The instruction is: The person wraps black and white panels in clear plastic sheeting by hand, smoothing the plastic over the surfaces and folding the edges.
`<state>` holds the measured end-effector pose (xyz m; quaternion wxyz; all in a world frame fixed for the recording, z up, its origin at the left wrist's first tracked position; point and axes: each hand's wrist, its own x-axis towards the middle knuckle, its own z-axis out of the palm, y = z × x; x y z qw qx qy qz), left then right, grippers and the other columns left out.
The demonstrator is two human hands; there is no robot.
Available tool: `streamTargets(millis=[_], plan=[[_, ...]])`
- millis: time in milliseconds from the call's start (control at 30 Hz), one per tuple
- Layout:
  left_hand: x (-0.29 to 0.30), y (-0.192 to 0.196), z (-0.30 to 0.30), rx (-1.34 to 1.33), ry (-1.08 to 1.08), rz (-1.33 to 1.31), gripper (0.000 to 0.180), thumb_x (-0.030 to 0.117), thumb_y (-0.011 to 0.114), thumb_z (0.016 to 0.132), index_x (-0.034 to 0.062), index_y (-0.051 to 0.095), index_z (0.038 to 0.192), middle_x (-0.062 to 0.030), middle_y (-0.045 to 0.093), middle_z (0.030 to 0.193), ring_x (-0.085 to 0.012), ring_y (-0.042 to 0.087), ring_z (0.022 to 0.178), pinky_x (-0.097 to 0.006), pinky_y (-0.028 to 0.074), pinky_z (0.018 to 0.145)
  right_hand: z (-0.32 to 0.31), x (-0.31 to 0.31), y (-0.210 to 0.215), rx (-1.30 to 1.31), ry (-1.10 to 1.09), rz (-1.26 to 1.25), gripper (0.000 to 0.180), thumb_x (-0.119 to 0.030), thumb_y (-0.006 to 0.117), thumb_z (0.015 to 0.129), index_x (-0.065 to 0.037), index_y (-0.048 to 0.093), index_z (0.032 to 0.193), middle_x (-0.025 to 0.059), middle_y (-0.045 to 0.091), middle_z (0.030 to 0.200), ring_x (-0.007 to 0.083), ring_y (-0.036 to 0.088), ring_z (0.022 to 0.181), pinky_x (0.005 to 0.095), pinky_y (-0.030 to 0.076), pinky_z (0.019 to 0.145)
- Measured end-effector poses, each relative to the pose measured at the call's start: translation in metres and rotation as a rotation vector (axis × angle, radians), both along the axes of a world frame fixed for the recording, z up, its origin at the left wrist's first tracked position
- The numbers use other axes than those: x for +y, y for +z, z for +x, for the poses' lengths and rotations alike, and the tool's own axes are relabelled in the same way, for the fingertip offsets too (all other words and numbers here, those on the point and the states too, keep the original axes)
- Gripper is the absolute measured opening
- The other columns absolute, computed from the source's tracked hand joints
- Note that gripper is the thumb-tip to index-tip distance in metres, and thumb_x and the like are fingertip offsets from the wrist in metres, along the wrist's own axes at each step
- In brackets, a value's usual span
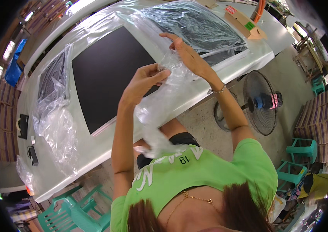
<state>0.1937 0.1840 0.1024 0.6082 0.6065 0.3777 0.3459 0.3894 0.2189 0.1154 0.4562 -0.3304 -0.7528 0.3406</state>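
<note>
A clear plastic bag (154, 110), crumpled and partly smeared by motion, hangs in front of me from the table's edge toward my lap. My left hand (144, 82) pinches its upper part between thumb and fingers. Just to the right, my right hand (189, 56) has its fingers stretched out and apart, its palm side against or close beside the plastic. Under and beyond my left hand lies a flat black panel (111, 73) on the white-covered table. To the far right, dark panels in clear plastic (195, 25) lie stacked.
Another plastic-wrapped dark panel (55, 73) and loose plastic (59, 135) lie at the left, near a black tool (23, 127). An open cardboard box (245, 23) stands at the far right. Beside the table is a standing fan (260, 102); green plastic chairs (75, 210) stand below.
</note>
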Motion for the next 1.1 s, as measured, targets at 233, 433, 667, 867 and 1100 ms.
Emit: streamTargets(millis=[233,433,667,867,1100], plan=[[-0.016,-0.004,-0.065,0.041,-0.082,-0.101,0.028,0.032,0.07,0.084,0.0052,0.065,0.091,0.0022,0.061,0.08,-0.0044,0.054,0.074,-0.019,0.044,0.073,-0.034,-0.004,-0.003,-0.1,0.06,0.017,0.075,-0.063,0.01,0.094,-0.011,0.045,0.136,0.001,0.036,0.077,0.0142,0.035,0.073,0.0261,0.031,0.07],[-0.032,0.003,-0.07,-0.046,-0.025,-0.084,0.03,0.033,0.069,0.085,0.0039,0.064,0.091,0.0018,0.06,0.084,-0.004,0.053,0.074,-0.019,0.044,0.071,-0.05,-0.003,-0.009,-0.082,0.089,0.152,0.066,-0.056,0.02,0.097,-0.007,0.045,0.134,0.0049,0.042,0.082,0.0172,0.042,0.077,0.0297,0.035,0.075],[-0.03,0.005,-0.07,0.023,0.066,-0.038,0.032,0.035,0.062,0.09,0.0039,0.065,0.093,0.002,0.06,0.082,-0.0037,0.052,0.074,-0.02,0.043,0.07,-0.047,-0.004,-0.012,-0.144,0.079,0.123,0.065,-0.055,0.02,0.098,-0.006,0.044,0.134,0.0077,0.047,0.089,0.0182,0.041,0.078,0.0299,0.037,0.078],[-0.029,-0.001,-0.073,0.02,0.076,-0.05,0.031,0.034,0.062,0.09,0.0029,0.067,0.095,0.0005,0.062,0.081,-0.0048,0.052,0.073,-0.02,0.043,0.068,-0.037,-0.007,-0.009,-0.222,0.125,0.034,0.062,-0.054,0.026,0.098,-0.007,0.046,0.133,0.0138,0.054,0.111,0.0242,0.051,0.091,0.034,0.039,0.087],[-0.03,0.0,-0.07,0.131,0.13,0.02,0.03,0.027,0.073,0.081,-0.0001,0.069,0.094,-0.001,0.064,0.078,-0.0063,0.052,0.068,-0.021,0.042,0.064,-0.034,-0.011,-0.01,-0.168,0.106,0.029,0.06,-0.053,0.028,0.098,-0.008,0.046,0.133,0.0153,0.051,0.13,0.03,0.054,0.109,0.0371,0.036,0.098]])
